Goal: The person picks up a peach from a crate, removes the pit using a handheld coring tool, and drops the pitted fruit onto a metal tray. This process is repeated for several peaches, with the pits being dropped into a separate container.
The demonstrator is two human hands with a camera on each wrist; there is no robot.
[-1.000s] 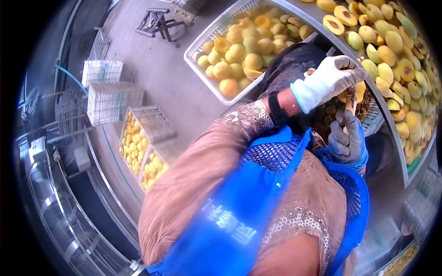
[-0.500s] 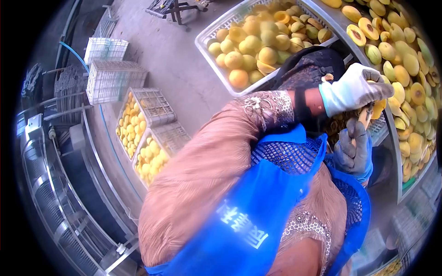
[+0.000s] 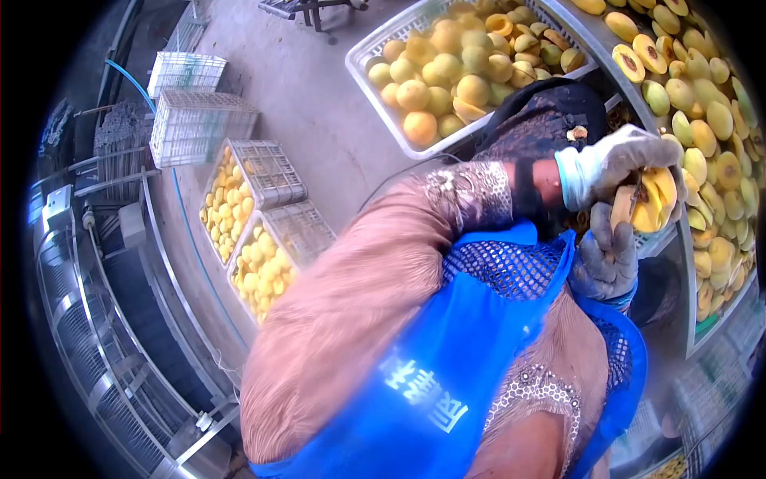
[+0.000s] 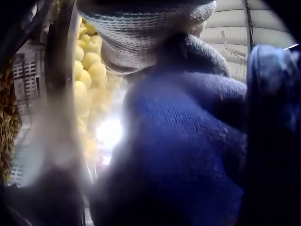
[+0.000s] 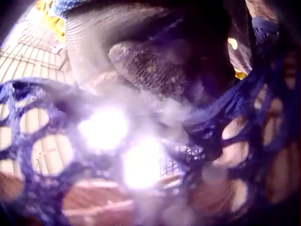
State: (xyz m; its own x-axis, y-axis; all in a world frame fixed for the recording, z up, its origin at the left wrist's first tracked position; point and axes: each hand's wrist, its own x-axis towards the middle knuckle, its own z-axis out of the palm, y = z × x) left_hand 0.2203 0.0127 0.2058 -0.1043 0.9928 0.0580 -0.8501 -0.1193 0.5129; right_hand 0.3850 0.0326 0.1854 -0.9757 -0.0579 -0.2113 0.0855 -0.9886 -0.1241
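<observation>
In the head view my left hand point(image 3: 622, 164), in a white knit glove with grey palm, grips a yellow peach point(image 3: 656, 201) whose flesh is parted, showing bright slices. Close below it, my right hand point(image 3: 604, 259), in a grey glove with a blue cuff, holds a tool by its pale wooden handle point(image 3: 622, 209). The tool's dark end points at the peach. In the left wrist view, a blue-lit glove point(image 4: 174, 141) fills the middle and hides the work. A grey glove point(image 5: 146, 66) sits above the blue apron mesh point(image 5: 37, 150) in the right wrist view.
A metal-edged table point(image 3: 690, 299) heaped with peach halves point(image 3: 720, 120) stands at the right. Beyond my knee is a white crate point(image 3: 377, 108) of peaches. More crates of yellow fruit point(image 3: 258, 271) stand on the floor at left, near roller machinery point(image 3: 96, 351).
The peach in my left hand has turned toward the camera and shows more parted flesh. Both hands have come slightly nearer the body, and the wooden handle stands more upright.
</observation>
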